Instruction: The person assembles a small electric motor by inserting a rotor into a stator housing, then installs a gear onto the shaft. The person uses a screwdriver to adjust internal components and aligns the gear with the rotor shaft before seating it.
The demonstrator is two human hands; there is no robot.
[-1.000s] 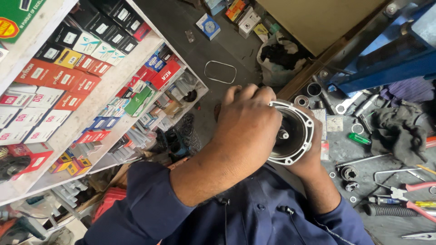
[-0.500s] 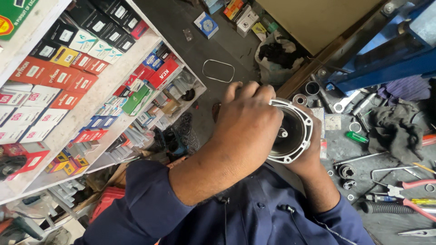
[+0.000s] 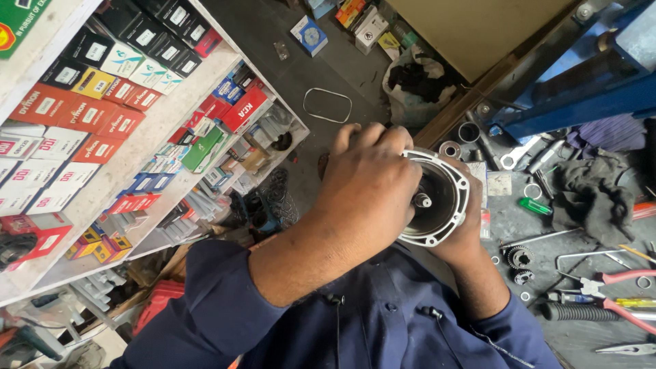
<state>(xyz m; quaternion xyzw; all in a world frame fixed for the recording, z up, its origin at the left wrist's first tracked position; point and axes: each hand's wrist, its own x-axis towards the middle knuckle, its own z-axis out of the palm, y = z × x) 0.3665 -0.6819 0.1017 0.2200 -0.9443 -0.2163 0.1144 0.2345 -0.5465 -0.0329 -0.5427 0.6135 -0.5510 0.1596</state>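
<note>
Both hands are clamped on one thing: a round, silver-grey cast-metal housing with a short steel shaft at its centre (image 3: 434,198), held up at chest height above the near edge of the bench. The left hand (image 3: 369,184) wraps over its left rim, fingers curled across the top; the right hand (image 3: 465,229) cups it from behind and below, mostly hidden, so how its fingers lie is hard to tell.

The step in hand looks like seating or turning a part at the housing's rim. The next move would call for a firm backing grip from the right hand while the left works the edge evenly.

To the right lies a dark, oily metal workbench (image 3: 588,273), strewn with red-handled pliers (image 3: 615,290), small black gear wheels (image 3: 517,257), a silver spanner (image 3: 519,154) and a crumpled dark rag (image 3: 591,195). On the left stands a white shelf unit (image 3: 137,164) packed with red, black and blue cardboard boxes (image 3: 75,130). Far off is a grey floor (image 3: 273,82).
</note>
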